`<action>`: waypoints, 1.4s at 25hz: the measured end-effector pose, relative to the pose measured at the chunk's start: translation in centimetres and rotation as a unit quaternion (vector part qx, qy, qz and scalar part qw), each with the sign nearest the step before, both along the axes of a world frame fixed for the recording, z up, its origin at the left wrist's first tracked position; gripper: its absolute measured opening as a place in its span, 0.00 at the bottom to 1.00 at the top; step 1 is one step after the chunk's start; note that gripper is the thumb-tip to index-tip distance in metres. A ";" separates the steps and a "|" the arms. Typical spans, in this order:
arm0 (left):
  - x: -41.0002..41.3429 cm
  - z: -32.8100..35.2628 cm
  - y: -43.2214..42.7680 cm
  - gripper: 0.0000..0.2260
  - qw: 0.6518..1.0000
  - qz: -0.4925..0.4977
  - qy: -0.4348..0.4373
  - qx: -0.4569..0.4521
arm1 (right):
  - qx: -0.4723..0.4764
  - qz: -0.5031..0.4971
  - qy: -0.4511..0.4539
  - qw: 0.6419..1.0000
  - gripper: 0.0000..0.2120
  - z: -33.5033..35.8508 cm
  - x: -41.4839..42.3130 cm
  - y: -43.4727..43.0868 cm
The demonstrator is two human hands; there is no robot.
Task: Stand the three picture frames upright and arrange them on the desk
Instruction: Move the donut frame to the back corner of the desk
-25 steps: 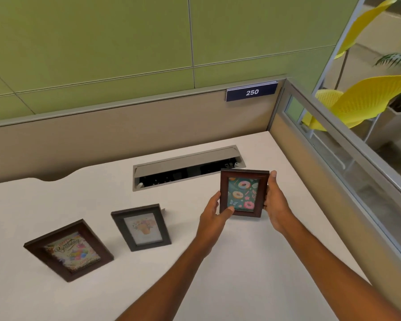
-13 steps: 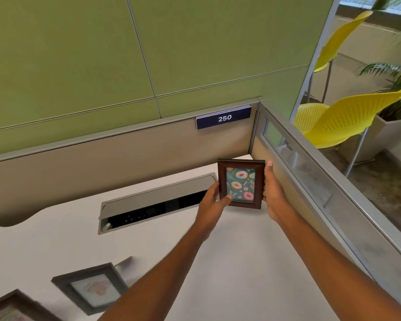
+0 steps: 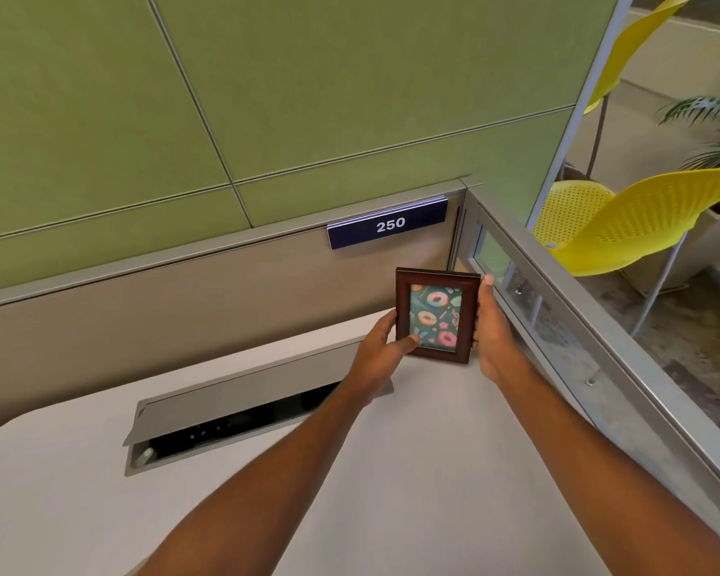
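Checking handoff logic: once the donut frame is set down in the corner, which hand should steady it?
Probably right. The right hand spans the frame side edge; the left hand only pinches its lower corner.

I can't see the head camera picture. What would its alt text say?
Two bare hands, the left hand and right hand, hold a small dark wooden picture frame with a doughnut print upright at the far right corner of a white desk. Behind it a blue sign reads 250; an open cable tray lies to the left.
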State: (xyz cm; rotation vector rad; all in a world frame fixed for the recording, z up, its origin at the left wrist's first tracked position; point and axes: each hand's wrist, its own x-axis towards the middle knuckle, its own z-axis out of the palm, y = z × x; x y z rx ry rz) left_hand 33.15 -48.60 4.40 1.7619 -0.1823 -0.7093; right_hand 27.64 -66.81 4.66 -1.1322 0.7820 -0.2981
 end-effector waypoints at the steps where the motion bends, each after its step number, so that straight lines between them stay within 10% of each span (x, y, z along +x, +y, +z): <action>1: 0.4 -0.1 -0.3 0.28 1.000 -0.002 -0.001 -0.001 | 0.004 0.002 -0.001 1.000 0.32 -0.2 0.3 -0.3; 26: -4.5 1.2 2.9 0.37 0.998 0.033 -0.053 0.027 | -0.118 -0.101 0.074 0.985 0.18 -0.9 -5.6 4.7; 35: -13.7 3.2 12.6 0.28 0.993 -0.010 -0.095 0.073 | -0.124 0.063 0.138 0.981 0.26 -1.7 -14.7 15.8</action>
